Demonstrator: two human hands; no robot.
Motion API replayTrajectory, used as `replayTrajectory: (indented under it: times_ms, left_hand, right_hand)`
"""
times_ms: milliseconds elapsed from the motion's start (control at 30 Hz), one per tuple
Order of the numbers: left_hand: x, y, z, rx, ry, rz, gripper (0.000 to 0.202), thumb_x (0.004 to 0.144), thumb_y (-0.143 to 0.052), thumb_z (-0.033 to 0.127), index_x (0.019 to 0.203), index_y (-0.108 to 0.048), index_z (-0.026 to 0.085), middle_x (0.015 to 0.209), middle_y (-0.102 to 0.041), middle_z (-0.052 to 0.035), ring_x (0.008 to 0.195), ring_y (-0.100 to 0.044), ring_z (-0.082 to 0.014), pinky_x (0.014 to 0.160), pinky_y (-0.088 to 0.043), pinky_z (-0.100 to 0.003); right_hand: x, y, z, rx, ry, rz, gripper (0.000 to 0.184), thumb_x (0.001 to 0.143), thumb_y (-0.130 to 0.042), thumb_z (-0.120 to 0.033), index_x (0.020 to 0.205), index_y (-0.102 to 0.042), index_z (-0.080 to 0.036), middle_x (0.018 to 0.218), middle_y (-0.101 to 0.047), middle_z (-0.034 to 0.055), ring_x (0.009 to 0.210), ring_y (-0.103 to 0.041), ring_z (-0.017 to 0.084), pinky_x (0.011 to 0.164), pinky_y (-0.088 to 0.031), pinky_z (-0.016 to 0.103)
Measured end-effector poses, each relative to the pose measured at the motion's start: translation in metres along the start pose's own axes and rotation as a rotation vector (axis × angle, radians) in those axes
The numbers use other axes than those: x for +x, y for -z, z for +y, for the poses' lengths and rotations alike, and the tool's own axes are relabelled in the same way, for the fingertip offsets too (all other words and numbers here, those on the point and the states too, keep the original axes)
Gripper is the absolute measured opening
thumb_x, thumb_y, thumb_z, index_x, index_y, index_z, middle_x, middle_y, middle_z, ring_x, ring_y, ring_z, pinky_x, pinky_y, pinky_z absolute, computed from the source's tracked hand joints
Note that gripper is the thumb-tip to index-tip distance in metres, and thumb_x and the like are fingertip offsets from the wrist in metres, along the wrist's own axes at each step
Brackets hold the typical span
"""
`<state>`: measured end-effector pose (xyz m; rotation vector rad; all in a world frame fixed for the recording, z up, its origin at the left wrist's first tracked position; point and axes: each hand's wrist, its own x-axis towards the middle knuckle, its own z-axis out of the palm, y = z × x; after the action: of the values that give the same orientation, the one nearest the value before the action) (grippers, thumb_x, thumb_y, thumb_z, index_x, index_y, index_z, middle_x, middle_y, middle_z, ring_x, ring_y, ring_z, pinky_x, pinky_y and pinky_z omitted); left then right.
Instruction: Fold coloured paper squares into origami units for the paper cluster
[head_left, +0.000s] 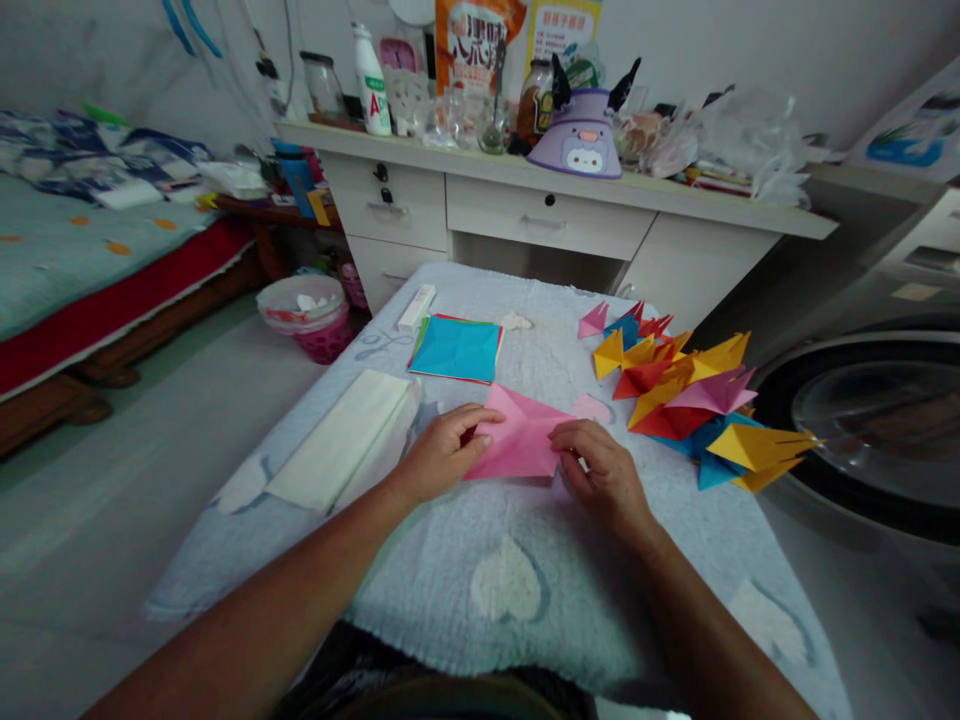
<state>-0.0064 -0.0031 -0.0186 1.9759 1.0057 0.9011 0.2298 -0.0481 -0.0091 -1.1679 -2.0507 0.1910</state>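
Note:
A creased sheet of pink origami paper (517, 440) is held just above the cloth-covered table, between my two hands. My left hand (448, 447) pinches its left edge between thumb and fingers. At the right edge, my right hand (598, 467) grips the paper with its fingertips. Beyond the sheet lies a stack of square coloured paper (456, 348), blue on top. To the right sit several folded paper cranes (675, 385) in yellow, red, blue and pink, crowded together.
A folded pale packet (337, 440) lies left on the tablecloth (442, 590), and a small white box (416, 307) stands farther back. Behind is a white desk (517, 205) with jars and a purple visor (581, 140). A pink bin (322, 335) stands left, a washing machine (885, 400) right.

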Motion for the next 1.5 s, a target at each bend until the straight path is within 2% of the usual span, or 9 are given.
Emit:
replayTrajectory:
  times_ms: [167,333,467,600,767,867,967,1267,1500]
  left_hand:
    - [0.000,-0.003,-0.010,-0.004,0.066,0.146,0.035,0.083,-0.055,0.019,0.117,-0.064,0.019,0.111,-0.065,-0.0064,0.094,-0.062,-0.0169,0.082,-0.050,-0.030]
    - [-0.002,-0.007,-0.017,-0.058,0.108,0.195,0.038,0.083,-0.058,0.023,0.120,-0.062,0.018,0.105,-0.065,-0.0056,0.081,-0.060,-0.0141,0.071,-0.049,-0.027]
    - [-0.003,-0.010,-0.019,-0.099,0.179,0.194,0.041,0.082,-0.061,0.026,0.122,-0.061,0.016,0.082,-0.063,-0.0010,0.062,-0.052,-0.0109,0.058,-0.042,-0.023]
    - [-0.004,-0.006,-0.018,-0.039,0.184,0.197,0.034,0.085,-0.056,0.029,0.116,-0.064,0.016,0.081,-0.062,-0.0011,0.067,-0.055,-0.0127,0.063,-0.045,-0.025]
    - [-0.005,0.005,-0.010,0.381,0.030,0.226,0.036,0.082,-0.042,0.010,0.107,-0.067,0.018,0.105,-0.059,-0.0072,0.104,-0.055,-0.0207,0.097,-0.044,-0.040]
    - [-0.008,0.007,-0.005,0.627,-0.071,0.182,0.055,0.068,-0.047,0.001,0.117,-0.064,0.022,0.133,-0.050,-0.0088,0.124,-0.043,-0.0270,0.106,-0.036,-0.048]
    - [-0.010,0.004,-0.001,0.768,-0.187,0.102,0.058,0.070,-0.052,0.000,0.121,-0.063,0.025,0.148,-0.041,-0.0071,0.136,-0.031,-0.0308,0.111,-0.027,-0.053]
    - [-0.004,-0.008,0.001,0.786,-0.421,-0.046,0.023,0.094,-0.050,0.014,0.102,-0.068,0.026,0.120,-0.069,-0.0019,0.136,-0.040,-0.0266,0.112,-0.014,-0.059]
    - [-0.003,-0.008,-0.003,0.772,-0.537,0.002,0.017,0.095,-0.052,0.020,0.096,-0.068,0.022,0.098,-0.074,-0.0018,0.119,-0.056,-0.0245,0.107,-0.029,-0.052]
  right_hand:
    - [-0.004,-0.003,0.005,0.046,-0.028,0.002,0.030,0.078,-0.043,-0.005,0.097,-0.058,-0.022,0.098,-0.065,0.0071,0.095,-0.063,0.020,0.083,-0.052,0.034]
    - [-0.006,0.000,0.002,-0.012,-0.040,-0.144,0.046,0.068,-0.051,-0.004,0.111,-0.058,-0.020,0.117,-0.059,0.0118,0.110,-0.058,0.024,0.090,-0.052,0.039]
    - [-0.010,-0.005,0.006,-0.147,-0.051,-0.175,0.037,0.072,-0.051,-0.006,0.104,-0.064,-0.020,0.125,-0.057,0.0123,0.113,-0.057,0.026,0.094,-0.050,0.042]
    - [-0.014,-0.010,0.015,-0.209,-0.038,-0.166,0.028,0.079,-0.049,-0.008,0.097,-0.068,-0.020,0.120,-0.062,0.0113,0.116,-0.057,0.026,0.098,-0.047,0.044]
    - [-0.014,-0.011,0.024,-0.301,-0.043,-0.224,0.022,0.083,-0.051,-0.010,0.092,-0.067,-0.021,0.115,-0.067,0.0099,0.122,-0.053,0.030,0.104,-0.036,0.053]
    - [-0.014,-0.010,0.024,-0.307,-0.067,-0.272,0.022,0.082,-0.051,-0.009,0.092,-0.066,-0.021,0.116,-0.068,0.0089,0.120,-0.054,0.029,0.104,-0.034,0.052]
    - [-0.013,-0.009,0.020,-0.311,-0.101,-0.304,0.024,0.078,-0.052,-0.008,0.094,-0.065,-0.020,0.119,-0.067,0.0093,0.121,-0.053,0.029,0.105,-0.032,0.051]
    - [-0.009,-0.005,0.003,-0.454,-0.143,-0.371,0.036,0.079,-0.056,-0.014,0.113,-0.066,-0.024,0.123,-0.066,0.0069,0.127,-0.047,0.034,0.110,-0.018,0.058]
    - [-0.010,-0.005,0.004,-0.402,-0.061,-0.340,0.039,0.079,-0.065,-0.019,0.118,-0.066,-0.025,0.124,-0.067,0.0056,0.126,-0.047,0.034,0.110,-0.014,0.058]
